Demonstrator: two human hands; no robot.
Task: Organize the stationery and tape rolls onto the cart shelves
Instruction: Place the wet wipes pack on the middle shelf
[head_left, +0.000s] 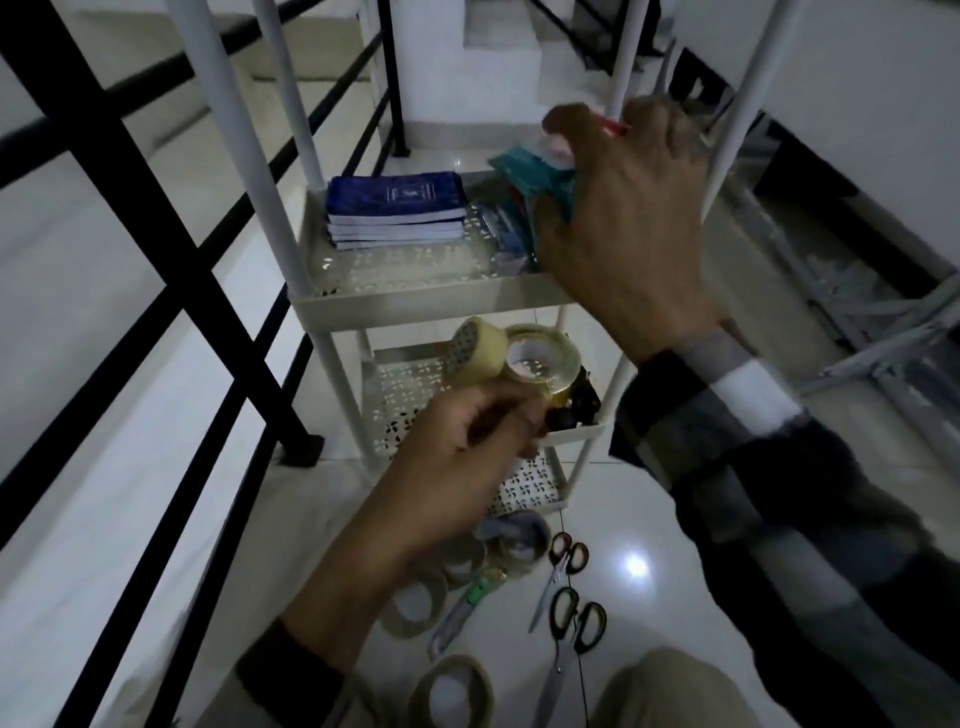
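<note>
A white cart (415, 296) with perforated shelves stands in front of me. My right hand (623, 218) grips a bundle of teal stationery packets (535, 171) above the right side of the upper shelf. A stack of blue notebooks (397, 213) lies on that shelf's left side. My left hand (462, 467) holds two tape rolls, a beige one (478, 345) and a clear one (540, 358), in front of the middle shelf (405, 384). Dark and gold objects (571, 405) sit at that shelf's right end.
On the tiled floor by my knees lie several tape rolls (415, 603), a green utility knife (467, 603), small red-handled scissors (563, 564) and large black-handled scissors (571, 639). A black railing (171, 249) runs along the left. A folded white rack (872, 322) lies at right.
</note>
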